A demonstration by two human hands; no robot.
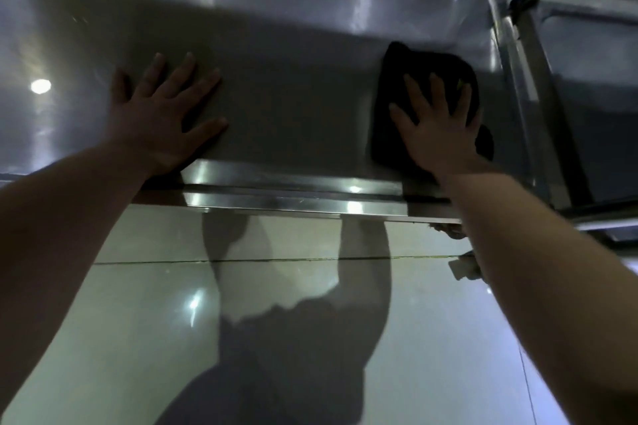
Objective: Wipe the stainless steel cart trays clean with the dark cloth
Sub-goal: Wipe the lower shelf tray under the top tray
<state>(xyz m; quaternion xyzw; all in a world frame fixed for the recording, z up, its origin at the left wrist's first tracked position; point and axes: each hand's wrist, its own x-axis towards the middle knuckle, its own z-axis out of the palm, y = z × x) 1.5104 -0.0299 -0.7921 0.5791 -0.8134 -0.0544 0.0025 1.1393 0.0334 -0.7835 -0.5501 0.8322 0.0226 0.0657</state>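
- Right hand (438, 128): palm down on the dark cloth (411, 62), fingers straight and spread, pressing it flat. Nothing curled round it, no pinch.
- Left hand (165, 114): palm down on bare steel, fingers spread wide, thumb out toward the middle. Holds nothing.
- Both forearms bare, reaching in over the near edge, the left from low left and the right from low right. The hands are well apart.
- Dark cloth: bunched, lying on the tray floor at its right end, near the rounded far-right corner. Its edges show beyond the fingers on all sides.
- Tray (293, 97): brushed stainless, shallow, with raised walls. The middle lies in shade; streaky glare runs along the far wall, and a round light reflects at left (40, 85).
- Near rim (293, 190): folded steel lip with bright reflections. The left wrist crosses over it.
- Upright post (518, 55) stands at the tray's right end; a second steel surface (587, 62) lies beyond it, dim.
- Floor (138, 286): glossy pale tiles with one grout line across. The person's dark shadow (293, 338) falls between the arms.
- Small pale object (462, 267) on the floor beside the right forearm; too blurred to identify.
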